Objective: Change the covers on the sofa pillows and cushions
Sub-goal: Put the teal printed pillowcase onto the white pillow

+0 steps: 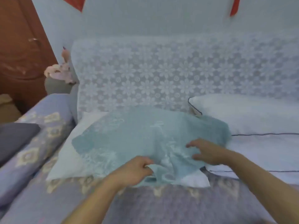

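Head view, nearest first: two bare forearms reach in from six o'clock over the sofa seat (178, 206), which wears a purple-grey cover with pale diamond motifs. At the centre, the left hand (135, 171) is clenched on the near edge of a teal patterned cover (129, 139), its fingers bunching the cloth. Toward four o'clock of it, the right hand (208, 151) hovers just above or on the same cover with fingers spread and bent, claw-like, grasping nothing that can be seen; whether the tips touch the cloth is unclear through the blur. The teal cover lies draped over a white pillow (68, 160), whose corners show at its eight and five o'clock sides. At nine o'clock the padded sofa arm (35, 139) carries a folded dark grey cloth (14, 138). At three o'clock, white cushions with dark piping (252, 113) are stacked. Farther back, at twelve o'clock, a white floral lace throw (161, 70) covers the backrest. At ten o'clock stands a brown wooden door (19, 50) with a pale pink figure (61, 68) beside the backrest.
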